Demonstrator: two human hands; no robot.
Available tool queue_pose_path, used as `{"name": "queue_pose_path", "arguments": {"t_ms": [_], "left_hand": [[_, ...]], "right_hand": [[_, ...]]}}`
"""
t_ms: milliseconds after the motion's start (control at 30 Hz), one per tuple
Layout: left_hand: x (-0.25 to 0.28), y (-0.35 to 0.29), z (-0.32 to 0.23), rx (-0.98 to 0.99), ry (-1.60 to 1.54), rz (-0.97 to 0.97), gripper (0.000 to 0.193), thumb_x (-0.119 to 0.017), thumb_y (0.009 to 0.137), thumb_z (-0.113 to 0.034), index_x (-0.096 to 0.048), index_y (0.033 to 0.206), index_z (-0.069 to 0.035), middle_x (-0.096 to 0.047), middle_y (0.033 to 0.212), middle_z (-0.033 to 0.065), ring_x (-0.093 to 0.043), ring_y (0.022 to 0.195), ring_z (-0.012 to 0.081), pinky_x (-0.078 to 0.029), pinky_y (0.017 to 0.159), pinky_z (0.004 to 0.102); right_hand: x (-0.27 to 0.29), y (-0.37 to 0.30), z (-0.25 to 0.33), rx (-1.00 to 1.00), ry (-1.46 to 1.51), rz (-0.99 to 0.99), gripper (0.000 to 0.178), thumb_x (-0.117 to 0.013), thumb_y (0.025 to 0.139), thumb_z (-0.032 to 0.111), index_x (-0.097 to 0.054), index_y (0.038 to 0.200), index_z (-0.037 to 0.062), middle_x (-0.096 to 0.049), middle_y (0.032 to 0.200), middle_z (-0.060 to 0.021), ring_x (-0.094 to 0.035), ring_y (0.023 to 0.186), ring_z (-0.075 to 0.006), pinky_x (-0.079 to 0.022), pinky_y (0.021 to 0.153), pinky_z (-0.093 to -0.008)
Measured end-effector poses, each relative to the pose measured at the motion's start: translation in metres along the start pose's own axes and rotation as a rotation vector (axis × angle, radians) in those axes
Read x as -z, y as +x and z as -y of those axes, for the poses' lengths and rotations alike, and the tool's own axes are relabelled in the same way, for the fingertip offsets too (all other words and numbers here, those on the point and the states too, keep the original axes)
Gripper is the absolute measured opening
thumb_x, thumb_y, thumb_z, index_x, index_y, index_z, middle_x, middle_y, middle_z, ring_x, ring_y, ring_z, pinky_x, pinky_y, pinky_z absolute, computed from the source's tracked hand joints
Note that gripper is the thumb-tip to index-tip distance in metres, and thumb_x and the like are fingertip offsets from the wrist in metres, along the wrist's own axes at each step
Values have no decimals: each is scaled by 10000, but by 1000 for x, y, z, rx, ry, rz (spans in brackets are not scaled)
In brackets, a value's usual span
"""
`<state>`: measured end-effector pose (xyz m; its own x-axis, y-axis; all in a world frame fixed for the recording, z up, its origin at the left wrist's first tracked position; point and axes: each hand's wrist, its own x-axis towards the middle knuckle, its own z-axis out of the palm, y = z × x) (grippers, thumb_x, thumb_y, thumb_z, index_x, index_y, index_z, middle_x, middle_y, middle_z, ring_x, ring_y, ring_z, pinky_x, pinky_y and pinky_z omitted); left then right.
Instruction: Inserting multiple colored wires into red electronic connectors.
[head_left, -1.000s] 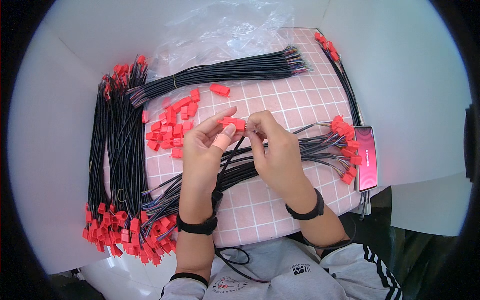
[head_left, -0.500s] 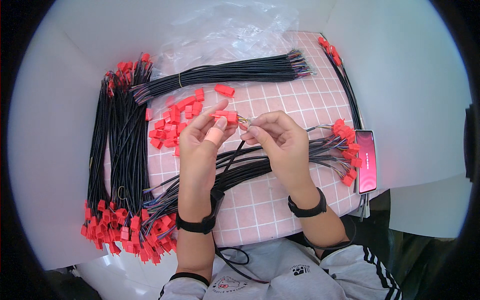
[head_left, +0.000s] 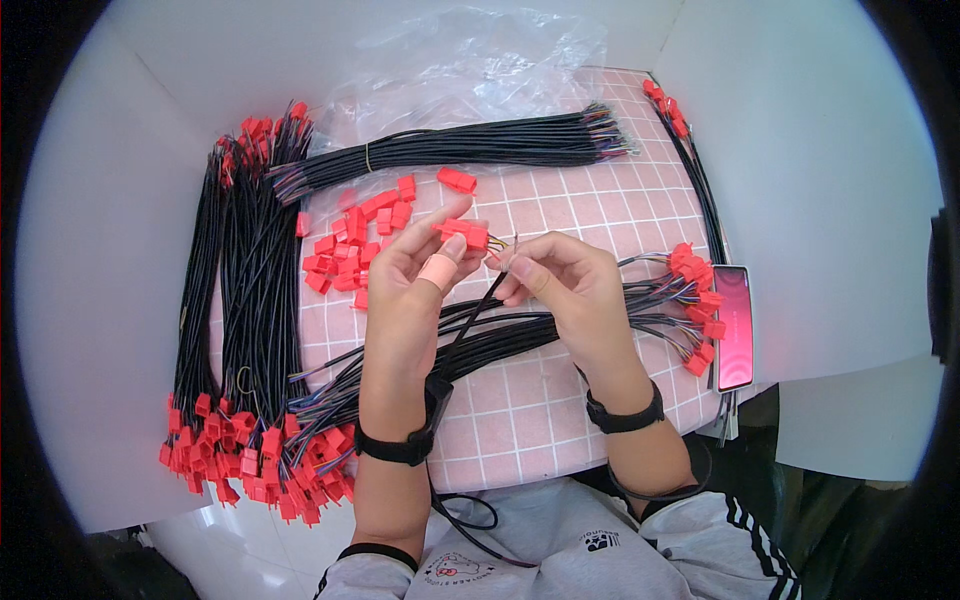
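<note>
Head view: we see the left hand (head_left: 408,292) pinching a boxy red plastic connector (head_left: 463,236) above checked pink cloth (head_left: 515,420), long axis crosswise, wired end rightward. The right hand (head_left: 572,288) nips thin wires (head_left: 496,243) of a smooth black cable (head_left: 474,317) between thumb and forefinger; the grey shirt (head_left: 525,520) bears small lettering.

White walls (head_left: 820,220) box in a pink table (head_left: 510,420) ruled with white squares, seams marking the far corners. Pale floor (head_left: 255,550) tiles gleam under bright light at lower left, while dark shapes (head_left: 840,530), too dim to identify, fill the lower right.
</note>
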<state>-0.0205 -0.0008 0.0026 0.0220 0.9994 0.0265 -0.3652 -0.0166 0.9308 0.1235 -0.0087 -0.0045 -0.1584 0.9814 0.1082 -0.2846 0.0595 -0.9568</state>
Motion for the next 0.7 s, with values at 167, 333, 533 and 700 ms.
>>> {"name": "queue_pose_path", "arguments": {"t_ms": [167, 333, 533, 700], "left_hand": [[-2, -1, -2, -24, 40, 56, 345, -500, 827, -74, -487, 1161, 9, -579, 1022, 131, -569, 882, 134, -460, 762, 238], [-2, 0, 1, -34, 82, 114, 356, -487, 824, -62, -481, 1175, -2, -572, 1046, 135, -563, 908, 135, -457, 776, 247], [-2, 0, 1, -55, 110, 134, 356, -475, 827, -57, -477, 1179, 1, -572, 1044, 136, -556, 929, 141, -456, 783, 253], [-3, 0, 1, -93, 184, 150, 355, -478, 820, -41, -488, 1172, -3, -575, 1028, 127, -556, 919, 147, -451, 796, 262]], "right_hand": [[9, 0, 2, -54, -10, 97, 102, -564, 803, 51, -594, 783, -45, -572, 830, -70, -547, 638, -96, -464, 581, -215], [9, -2, 4, -84, -132, 84, 91, -575, 774, 29, -592, 738, -53, -538, 806, -75, -542, 624, -102, -460, 565, -214], [8, -2, 3, -74, -107, 60, 91, -573, 765, 25, -583, 730, -59, -530, 781, -68, -540, 602, -103, -446, 532, -207], [12, -1, 1, -86, -151, 73, 108, -577, 779, 54, -583, 743, -48, -545, 722, -49, -532, 581, -86, -436, 514, -200]]}}
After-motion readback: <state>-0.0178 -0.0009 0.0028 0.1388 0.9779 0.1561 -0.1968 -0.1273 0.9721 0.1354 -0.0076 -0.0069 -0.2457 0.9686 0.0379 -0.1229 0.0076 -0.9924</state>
